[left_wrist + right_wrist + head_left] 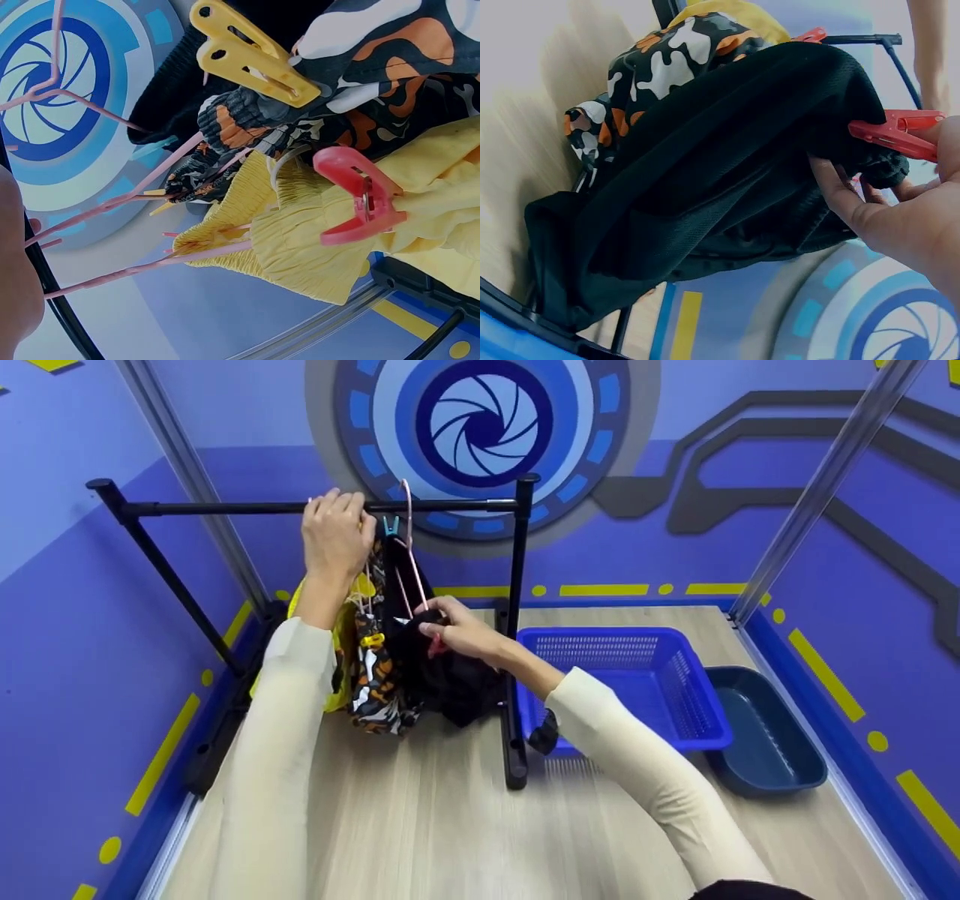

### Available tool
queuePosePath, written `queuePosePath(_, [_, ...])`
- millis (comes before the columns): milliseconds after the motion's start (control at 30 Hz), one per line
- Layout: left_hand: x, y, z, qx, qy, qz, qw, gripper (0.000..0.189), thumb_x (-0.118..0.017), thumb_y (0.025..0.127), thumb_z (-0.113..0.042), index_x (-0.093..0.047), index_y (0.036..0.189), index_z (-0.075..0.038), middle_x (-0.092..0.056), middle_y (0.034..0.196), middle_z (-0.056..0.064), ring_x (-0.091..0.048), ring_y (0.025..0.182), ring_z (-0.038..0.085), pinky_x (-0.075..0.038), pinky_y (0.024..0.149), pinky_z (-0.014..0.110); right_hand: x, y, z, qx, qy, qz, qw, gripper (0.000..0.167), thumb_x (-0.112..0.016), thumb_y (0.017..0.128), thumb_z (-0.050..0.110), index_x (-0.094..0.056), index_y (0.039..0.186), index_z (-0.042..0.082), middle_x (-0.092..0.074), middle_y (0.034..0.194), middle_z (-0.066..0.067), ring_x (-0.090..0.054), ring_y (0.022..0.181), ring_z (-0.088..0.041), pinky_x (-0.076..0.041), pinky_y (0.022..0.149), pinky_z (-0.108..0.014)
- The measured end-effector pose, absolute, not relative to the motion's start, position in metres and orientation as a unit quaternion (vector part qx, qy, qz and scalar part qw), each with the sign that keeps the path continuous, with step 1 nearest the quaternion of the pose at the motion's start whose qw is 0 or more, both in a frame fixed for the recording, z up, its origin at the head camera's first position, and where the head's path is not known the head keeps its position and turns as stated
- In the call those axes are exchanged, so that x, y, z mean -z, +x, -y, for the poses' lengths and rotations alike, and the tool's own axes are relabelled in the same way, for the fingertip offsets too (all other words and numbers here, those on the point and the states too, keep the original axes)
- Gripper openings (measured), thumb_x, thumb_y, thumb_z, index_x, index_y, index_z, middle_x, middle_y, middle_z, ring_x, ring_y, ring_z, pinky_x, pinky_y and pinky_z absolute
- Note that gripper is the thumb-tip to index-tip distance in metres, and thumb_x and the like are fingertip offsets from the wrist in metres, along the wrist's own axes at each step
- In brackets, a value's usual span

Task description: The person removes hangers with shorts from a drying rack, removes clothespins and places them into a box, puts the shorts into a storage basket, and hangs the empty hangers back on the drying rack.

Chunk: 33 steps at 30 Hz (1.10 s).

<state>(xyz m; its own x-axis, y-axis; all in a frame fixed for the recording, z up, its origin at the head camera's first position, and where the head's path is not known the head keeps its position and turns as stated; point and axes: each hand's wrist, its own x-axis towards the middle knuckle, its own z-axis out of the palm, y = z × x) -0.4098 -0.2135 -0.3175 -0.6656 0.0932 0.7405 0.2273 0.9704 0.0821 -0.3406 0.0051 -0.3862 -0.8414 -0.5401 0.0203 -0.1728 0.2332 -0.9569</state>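
My left hand (335,536) grips the black top bar (225,508) of a clothes rack, above the hanging clothes. Pink hangers (127,262) run from beside it into a yellow garment (300,247) and an orange, white and black camouflage garment (409,45). A yellow clothespin (259,56) and a red clothespin (364,196) bite their waistbands. Lower right, my right hand (465,631) holds the gathered edge of a black garment (727,165). A red clothespin (892,133) sits on that edge beside my thumb. The black garment's pink hanger (411,540) hooks over the bar.
A blue plastic basket (716,727) stands right of the rack, partly behind my right forearm. Next to it is a dark teal basin (806,780). The rack's foot (515,769) rests on the wooden tabletop (420,825). A teal clothespin (391,526) sits high on the black garment.
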Motion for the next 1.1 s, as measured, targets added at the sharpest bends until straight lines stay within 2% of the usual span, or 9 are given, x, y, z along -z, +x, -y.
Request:
queuePosePath(100, [0.316, -0.408, 0.214, 0.089, -0.086, 0.908, 0.4, 0.031, -0.053, 0.098, -0.017, -0.068, 0.117, 0.003, -0.072, 0.122, 0.02, -0.062, 0.126, 0.039, -0.043, 0.112, 0.054, 0.376, -0.333, -0.009, 0.57, -0.248, -0.768, 0.152, 0.032, -0.056, 0.102, 0.008, -0.054, 0.133, 0.0, -0.039, 0.144, -0.017, -0.064, 0.065, -0.008, -0.054, 0.067, -0.022])
queuePosePath(267, [0.314, -0.403, 0.221, 0.086, -0.079, 0.906, 0.406, 0.032, -0.054, 0.097, -0.015, -0.068, 0.119, 0.004, -0.072, 0.122, 0.021, -0.062, 0.126, 0.04, -0.042, 0.113, 0.053, 0.364, -0.323, -0.012, 0.575, -0.269, -0.758, 0.153, 0.033, -0.056, 0.103, 0.009, -0.055, 0.134, -0.002, -0.036, 0.15, -0.015, -0.066, 0.066, -0.007, -0.054, 0.07, -0.023])
queuePosePath(533, [0.319, -0.406, 0.212, 0.082, -0.082, 0.912, 0.395, 0.032, -0.055, 0.098, -0.016, -0.066, 0.12, 0.004, -0.071, 0.124, 0.021, -0.061, 0.128, 0.039, -0.042, 0.114, 0.052, 0.349, -0.309, -0.04, 0.58, -0.26, -0.755, 0.162, 0.031, -0.058, 0.101, 0.008, -0.058, 0.131, -0.002, -0.035, 0.154, -0.01, -0.067, 0.076, -0.013, -0.061, 0.072, -0.029])
queuePosePath(800, [0.323, -0.408, 0.21, 0.078, -0.079, 0.906, 0.408, 0.032, -0.062, 0.095, -0.011, -0.065, 0.124, 0.003, -0.07, 0.125, 0.021, -0.06, 0.128, 0.039, -0.041, 0.115, 0.051, 0.333, -0.303, -0.072, 0.55, -0.289, -0.762, 0.183, 0.036, -0.058, 0.103, 0.011, -0.054, 0.137, -0.001, -0.036, 0.153, -0.009, -0.07, 0.073, -0.012, -0.058, 0.069, -0.025])
queuePosePath(933, [0.328, -0.409, 0.211, 0.064, -0.08, 0.906, 0.41, 0.037, -0.067, 0.092, -0.004, -0.064, 0.129, 0.001, -0.069, 0.128, 0.021, -0.06, 0.129, 0.039, -0.04, 0.116, 0.051, 0.327, -0.303, -0.09, 0.546, -0.3, -0.757, 0.195, 0.037, -0.057, 0.102, 0.008, -0.054, 0.137, -0.004, -0.035, 0.156, -0.011, -0.07, 0.071, -0.013, -0.059, 0.07, -0.027])
queuePosePath(1100, [0.335, -0.411, 0.212, 0.059, -0.083, 0.904, 0.416, 0.046, -0.063, 0.091, 0.002, -0.058, 0.137, 0.001, -0.062, 0.138, 0.021, -0.053, 0.136, 0.039, -0.035, 0.12, 0.051, 0.319, -0.303, -0.11, 0.542, -0.317, -0.755, 0.189, 0.038, -0.058, 0.101, 0.007, -0.055, 0.137, -0.006, -0.038, 0.155, -0.013, -0.063, 0.096, -0.012, -0.057, 0.074, -0.024])
